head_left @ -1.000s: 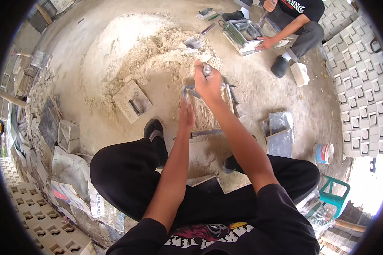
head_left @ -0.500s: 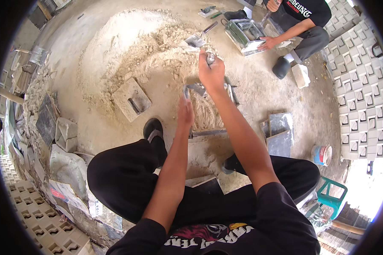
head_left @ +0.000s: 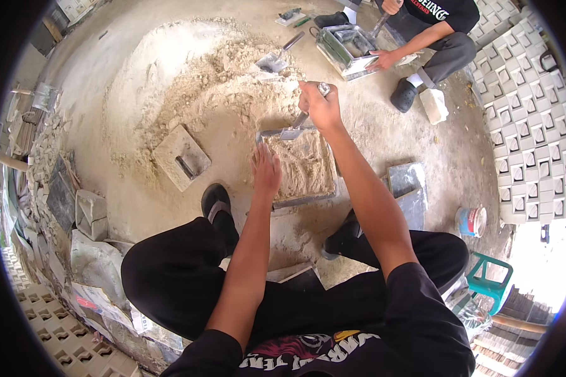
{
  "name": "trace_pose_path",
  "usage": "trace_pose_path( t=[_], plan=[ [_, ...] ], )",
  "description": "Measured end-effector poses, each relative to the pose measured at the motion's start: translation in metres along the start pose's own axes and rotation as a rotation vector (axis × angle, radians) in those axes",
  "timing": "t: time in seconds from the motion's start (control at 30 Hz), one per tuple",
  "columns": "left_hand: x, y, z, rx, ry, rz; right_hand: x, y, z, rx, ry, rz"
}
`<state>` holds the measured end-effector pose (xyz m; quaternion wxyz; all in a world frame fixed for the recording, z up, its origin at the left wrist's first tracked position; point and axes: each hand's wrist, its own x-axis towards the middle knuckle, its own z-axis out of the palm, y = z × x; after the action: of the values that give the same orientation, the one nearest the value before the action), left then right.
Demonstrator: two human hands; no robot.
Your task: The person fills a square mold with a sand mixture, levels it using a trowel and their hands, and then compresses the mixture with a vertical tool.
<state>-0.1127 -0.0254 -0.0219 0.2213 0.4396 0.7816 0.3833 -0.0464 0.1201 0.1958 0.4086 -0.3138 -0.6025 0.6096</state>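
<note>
I sit low over a metal mould (head_left: 304,200) filled with pale sandy mix (head_left: 303,166), on the ground between my feet. My right hand (head_left: 319,105) grips the handle of a metal trowel (head_left: 292,131), whose blade lies at the mould's far rim. Against the mould's left edge rests my left hand (head_left: 266,173), fingers spread, on the mix. A large heap of the same sandy mix (head_left: 201,81) lies beyond the mould.
A square grey lid with a handle (head_left: 181,157) lies left of the mould. Flat metal plates (head_left: 407,188) lie to the right. Another person (head_left: 431,34) squats at the far right over a second mould (head_left: 346,50). Finished patterned blocks (head_left: 528,113) are stacked right; a small bucket (head_left: 470,221) stands nearby.
My right hand has drawn the trowel from above the far heap down to the mould's far rim. My left hand has stayed at the mould's left edge.
</note>
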Motion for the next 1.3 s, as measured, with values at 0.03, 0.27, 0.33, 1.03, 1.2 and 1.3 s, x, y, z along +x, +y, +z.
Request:
trace_pose_path(
  t=[0.03, 0.27, 0.33, 1.03, 1.2, 1.3],
  plan=[
    [0.003, -0.003, 0.001, 0.024, 0.012, 0.019, -0.001, 0.000, 0.005, -0.032, 0.028, 0.022],
    [0.017, -0.004, 0.002, 0.068, 0.019, 0.077, -0.008, -0.007, -0.009, 0.043, 0.030, 0.041],
    [0.020, -0.007, 0.003, 0.099, 0.005, 0.093, -0.004, 0.009, -0.020, -0.020, 0.032, 0.008],
    [0.021, -0.002, 0.008, 0.094, 0.263, 0.218, 0.001, -0.017, -0.060, -0.089, 0.096, 0.042],
    [0.015, 0.003, 0.006, 0.116, 0.268, 0.233, -0.002, -0.002, -0.064, -0.078, 0.083, -0.015],
    [0.014, 0.001, 0.006, 0.120, 0.272, 0.228, -0.007, 0.000, -0.063, -0.069, 0.094, -0.040]
  ],
)
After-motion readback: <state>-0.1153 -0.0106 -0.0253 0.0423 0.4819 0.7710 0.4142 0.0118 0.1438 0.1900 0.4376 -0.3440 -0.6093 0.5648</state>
